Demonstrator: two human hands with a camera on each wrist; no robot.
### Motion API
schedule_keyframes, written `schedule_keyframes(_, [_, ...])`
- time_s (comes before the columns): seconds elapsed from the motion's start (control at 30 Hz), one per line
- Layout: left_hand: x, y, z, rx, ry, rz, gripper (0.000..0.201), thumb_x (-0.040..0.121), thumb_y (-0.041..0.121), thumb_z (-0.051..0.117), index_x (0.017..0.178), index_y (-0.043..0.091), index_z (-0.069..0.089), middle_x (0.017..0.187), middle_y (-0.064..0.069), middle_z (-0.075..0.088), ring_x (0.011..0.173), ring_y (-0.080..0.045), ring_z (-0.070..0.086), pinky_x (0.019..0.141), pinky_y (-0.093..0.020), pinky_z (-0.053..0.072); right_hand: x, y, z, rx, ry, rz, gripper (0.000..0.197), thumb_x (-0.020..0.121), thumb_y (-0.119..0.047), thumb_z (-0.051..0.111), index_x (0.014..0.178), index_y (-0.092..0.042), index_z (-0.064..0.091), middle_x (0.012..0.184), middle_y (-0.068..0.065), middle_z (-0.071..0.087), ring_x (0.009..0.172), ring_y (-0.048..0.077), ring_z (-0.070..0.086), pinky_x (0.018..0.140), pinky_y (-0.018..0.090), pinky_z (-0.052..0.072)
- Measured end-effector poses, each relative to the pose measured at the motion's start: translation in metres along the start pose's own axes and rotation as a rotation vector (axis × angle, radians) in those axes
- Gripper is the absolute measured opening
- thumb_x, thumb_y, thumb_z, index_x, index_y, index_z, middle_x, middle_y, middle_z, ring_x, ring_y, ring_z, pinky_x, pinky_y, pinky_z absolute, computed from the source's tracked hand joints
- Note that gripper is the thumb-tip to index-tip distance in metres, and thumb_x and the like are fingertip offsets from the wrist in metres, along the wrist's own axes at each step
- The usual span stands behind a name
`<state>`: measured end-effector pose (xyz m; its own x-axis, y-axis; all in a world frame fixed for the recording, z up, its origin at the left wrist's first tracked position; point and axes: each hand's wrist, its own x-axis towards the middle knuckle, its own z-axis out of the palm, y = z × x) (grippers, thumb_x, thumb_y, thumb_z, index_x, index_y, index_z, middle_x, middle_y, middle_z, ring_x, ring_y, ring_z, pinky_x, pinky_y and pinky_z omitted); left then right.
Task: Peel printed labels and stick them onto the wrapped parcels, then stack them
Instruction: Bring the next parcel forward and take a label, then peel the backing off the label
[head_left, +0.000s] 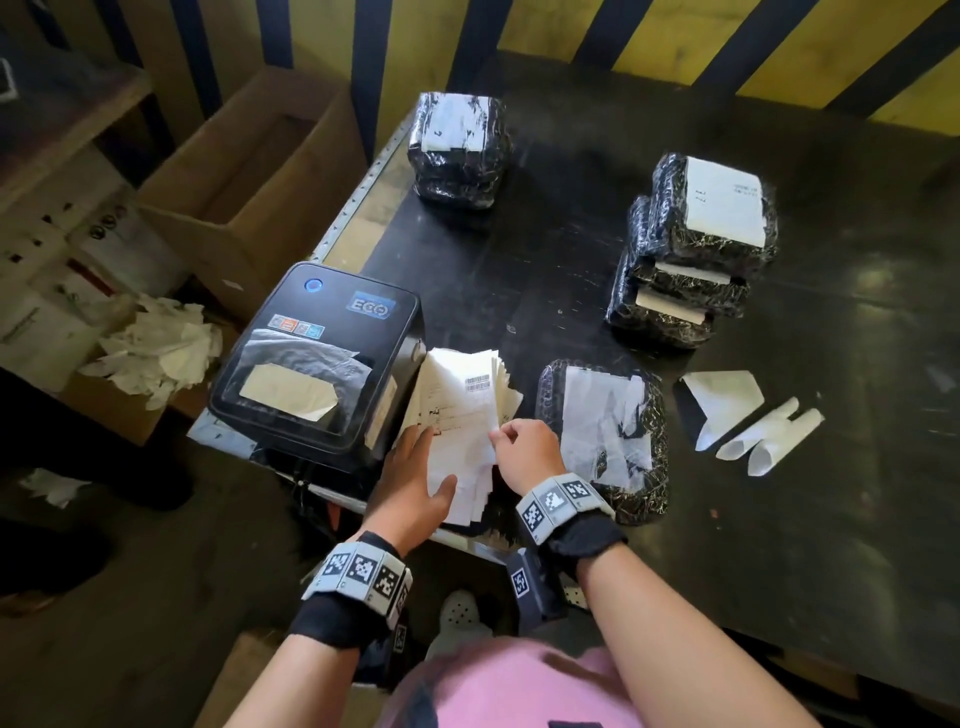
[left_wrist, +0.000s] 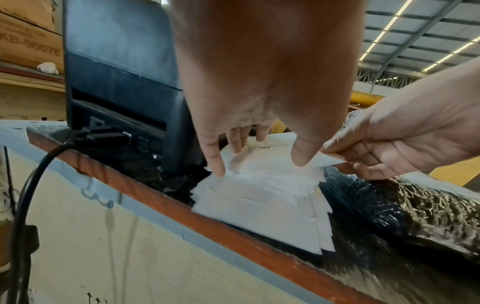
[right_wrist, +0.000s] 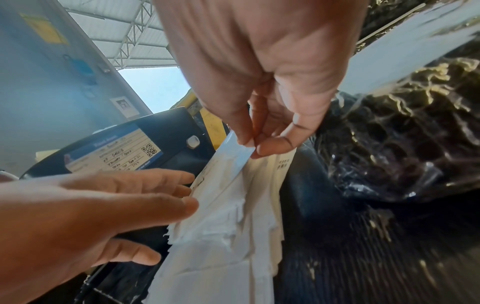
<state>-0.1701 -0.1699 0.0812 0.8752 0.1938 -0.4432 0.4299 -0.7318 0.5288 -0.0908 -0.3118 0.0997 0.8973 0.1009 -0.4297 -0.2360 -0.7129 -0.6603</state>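
A black label printer (head_left: 317, 358) sits at the near left corner of the dark table (head_left: 779, 493), and everything here is easiest placed from it. Just to its right, touching its side, lies a fanned pile of printed labels (head_left: 462, 415) that overhangs the table's near edge.

The person's left hand (head_left: 413, 480) lies flat on the pile with straight, spread fingers, pressing the sheets down beside the printer's right flank; it grips nothing. The right hand (head_left: 527, 454) is over the pile's right edge, thumb and forefinger pinching the edge of the top label (right_wrist: 237, 156) and lifting it a little off the sheets below.

Further right of the printer, just beside the pile, a wrapped parcel (head_left: 605, 434) in black bubble wrap lies flat with white paper on its top face. Beyond that parcel, well to the right of the printer and farther back, stands a stack of parcels (head_left: 691, 249), the topmost carrying a white label. Directly behind the printer, along the table's left edge, another wrapped parcel stack (head_left: 457, 148) stands apart from the rest.

To the far right of the printer, past the flat parcel, lie curled white backing strips (head_left: 748, 421). Left of the printer, off the table, crumpled white paper (head_left: 156, 353) fills a box beside an open cardboard carton (head_left: 260, 182)
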Motion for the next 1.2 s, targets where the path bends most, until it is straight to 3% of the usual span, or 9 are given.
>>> schedule_keyframes(0.13, [0.003, 0.000, -0.002, 0.012, -0.015, -0.018, 0.076, 0.096, 0.038, 0.049, 0.154, 0.019, 0.003, 0.162, 0.003, -0.003, 0.149, -0.018, 0.002, 0.120, -0.042, 0.017, 0.002, 0.001, -0.004, -0.017, 0.002, -0.004, 0.030, 0.099, -0.021, 0.050, 0.078, -0.007, 0.066, 0.090, 0.008, 0.068, 0.081, 0.019, 0.055, 0.072, 0.024, 0.038])
schedule_keyframes(0.3, [0.006, 0.003, -0.004, 0.083, -0.031, -0.016, 0.076, 0.096, 0.040, 0.048, 0.153, 0.016, 0.003, 0.161, 0.002, -0.002, 0.148, -0.018, 0.004, 0.120, -0.041, 0.019, 0.003, -0.004, -0.005, -0.009, 0.050, -0.033, 0.022, 0.095, -0.021, 0.057, 0.100, -0.006, 0.072, 0.102, 0.006, 0.071, 0.094, 0.020, 0.062, 0.084, 0.027, 0.047])
schedule_keyframes(0.47, [0.008, 0.008, -0.008, 0.163, -0.022, 0.002, 0.068, 0.095, 0.040, 0.049, 0.150, 0.015, 0.018, 0.154, -0.001, 0.010, 0.142, -0.021, 0.015, 0.114, -0.040, 0.030, 0.001, -0.005, -0.013, -0.009, 0.063, -0.034, 0.018, 0.095, -0.024, 0.058, 0.086, -0.012, 0.066, 0.095, 0.002, 0.067, 0.087, 0.014, 0.055, 0.079, 0.023, 0.041])
schedule_keyframes(0.6, [0.009, 0.011, -0.008, 0.206, -0.050, -0.012, 0.069, 0.095, 0.040, 0.049, 0.151, 0.016, 0.016, 0.154, -0.002, 0.006, 0.142, -0.023, 0.013, 0.114, -0.043, 0.030, 0.002, -0.006, -0.016, -0.032, 0.015, -0.026, 0.023, 0.098, -0.022, 0.052, 0.088, -0.007, 0.067, 0.089, 0.001, 0.060, 0.086, 0.017, 0.054, 0.077, 0.024, 0.040])
schedule_keyframes(0.83, [0.009, 0.012, -0.008, 0.226, -0.060, -0.029, 0.068, 0.096, 0.039, 0.048, 0.151, 0.016, 0.014, 0.154, -0.003, 0.004, 0.142, -0.024, 0.011, 0.115, -0.043, 0.028, 0.002, -0.001, -0.021, -0.023, -0.014, -0.042, 0.036, 0.100, -0.018, 0.048, 0.065, -0.012, 0.054, 0.070, -0.003, 0.053, 0.078, 0.021, 0.053, 0.071, 0.025, 0.038])
schedule_keyframes(0.9, [0.010, 0.012, -0.008, 0.232, -0.058, -0.028, 0.067, 0.096, 0.039, 0.047, 0.150, 0.015, 0.016, 0.153, -0.004, 0.005, 0.142, -0.024, 0.012, 0.115, -0.043, 0.028, 0.000, 0.000, -0.023, -0.007, -0.002, -0.063, 0.034, 0.099, -0.018, 0.049, 0.069, -0.007, 0.059, 0.067, -0.003, 0.055, 0.076, 0.021, 0.055, 0.069, 0.023, 0.037])
schedule_keyframes(0.97, [0.010, 0.013, -0.008, 0.226, -0.057, -0.027, 0.065, 0.096, 0.038, 0.048, 0.149, 0.015, 0.018, 0.152, -0.004, 0.006, 0.141, -0.024, 0.013, 0.115, -0.045, 0.029, -0.001, -0.001, -0.025, 0.024, 0.017, -0.084, 0.031, 0.099, -0.017, 0.050, 0.079, -0.001, 0.068, 0.078, 0.003, 0.066, 0.079, 0.023, 0.059, 0.069, 0.023, 0.038])
schedule_keyframes(1.1, [0.011, 0.015, -0.009, 0.211, -0.055, -0.032, 0.063, 0.096, 0.038, 0.048, 0.147, 0.014, 0.022, 0.151, -0.004, 0.009, 0.141, -0.024, 0.014, 0.115, -0.045, 0.029, -0.002, -0.004, -0.032, 0.074, 0.083, -0.121, 0.023, 0.098, -0.019, 0.054, 0.101, -0.004, 0.071, 0.096, 0.005, 0.069, 0.085, 0.015, 0.057, 0.075, 0.022, 0.040])
schedule_keyframes(1.2, [0.011, 0.021, -0.016, 0.140, -0.069, -0.047, 0.060, 0.094, 0.036, 0.050, 0.144, 0.013, 0.028, 0.149, -0.008, 0.018, 0.138, -0.025, 0.027, 0.114, -0.043, 0.032, 0.000, -0.005, -0.042, 0.121, 0.123, -0.125, 0.023, 0.098, -0.022, 0.054, 0.103, -0.006, 0.069, 0.099, 0.006, 0.069, 0.087, 0.015, 0.056, 0.076, 0.022, 0.039])
